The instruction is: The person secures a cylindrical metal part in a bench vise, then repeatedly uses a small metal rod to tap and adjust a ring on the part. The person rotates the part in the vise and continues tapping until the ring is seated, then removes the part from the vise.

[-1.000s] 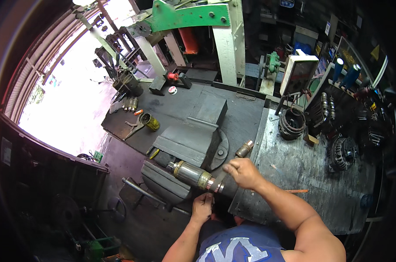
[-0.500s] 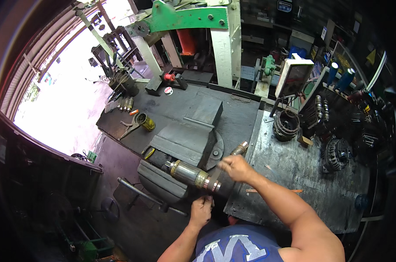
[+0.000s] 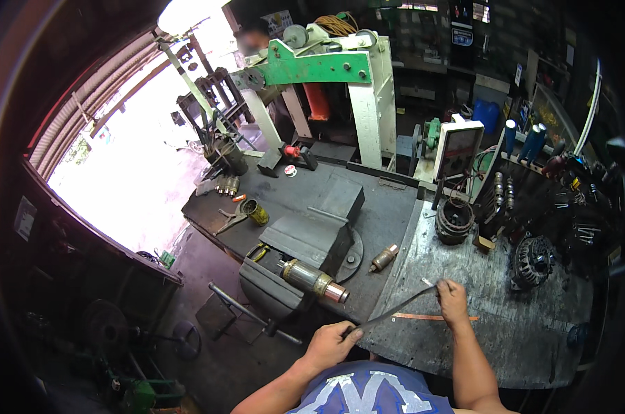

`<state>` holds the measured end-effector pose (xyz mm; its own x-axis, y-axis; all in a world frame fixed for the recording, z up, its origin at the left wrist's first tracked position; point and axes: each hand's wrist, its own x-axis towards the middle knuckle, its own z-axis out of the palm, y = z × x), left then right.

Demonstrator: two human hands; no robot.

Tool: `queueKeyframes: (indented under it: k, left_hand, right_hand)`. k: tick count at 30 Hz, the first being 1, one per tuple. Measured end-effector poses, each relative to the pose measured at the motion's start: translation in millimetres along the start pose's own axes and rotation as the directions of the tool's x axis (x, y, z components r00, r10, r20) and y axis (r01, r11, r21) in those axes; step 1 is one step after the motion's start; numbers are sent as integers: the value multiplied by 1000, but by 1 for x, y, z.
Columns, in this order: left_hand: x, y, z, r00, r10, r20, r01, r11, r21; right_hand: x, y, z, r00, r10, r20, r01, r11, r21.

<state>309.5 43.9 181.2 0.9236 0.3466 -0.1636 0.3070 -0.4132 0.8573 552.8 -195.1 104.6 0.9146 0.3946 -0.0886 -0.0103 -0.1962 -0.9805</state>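
Note:
My left hand (image 3: pixel 332 345) pinches one end of a dark narrow strip of emery cloth (image 3: pixel 399 306). At its other end, my right hand (image 3: pixel 453 303) grips it above the metal-topped bench. The strip slants up to the right between them, slightly bowed and apart from the armature. That motor armature (image 3: pixel 305 277), with a copper commutator (image 3: pixel 336 293) at its near right end, lies clamped in the jaws of a large bench vise (image 3: pixel 302 238). To the right of the vise, a smaller armature (image 3: pixel 383 259) rests on the bench.
A thin copper-coloured strip (image 3: pixel 423 317) lies under my right hand. Farther back stand a round stator housing (image 3: pixel 454 222) and an alternator (image 3: pixel 532 262). A yellowish can (image 3: pixel 257 212) sits left of the vise. The vise handle (image 3: pixel 254 314) juts toward me. A person (image 3: pixel 252 40) is behind the green-and-white press frame (image 3: pixel 312 67).
The emery strip has come off the armature's copper end. My right hand has moved right and down over the bench, and the strip is now stretched between both hands. The view has shifted.

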Motion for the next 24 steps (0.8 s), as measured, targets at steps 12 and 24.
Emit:
queueKeyframes:
  k: [12,24]
  left_hand:
    - [0,-28,-126,717,375,-587,-372,919,132]
    - [62,-99,-164,661,474,-582,-507,854,119]
  right_hand:
    - [-26,56,-38,898,-27,-439,-118,947,-300]
    - [-70,39,27,653,584,-482,-178,737,652]
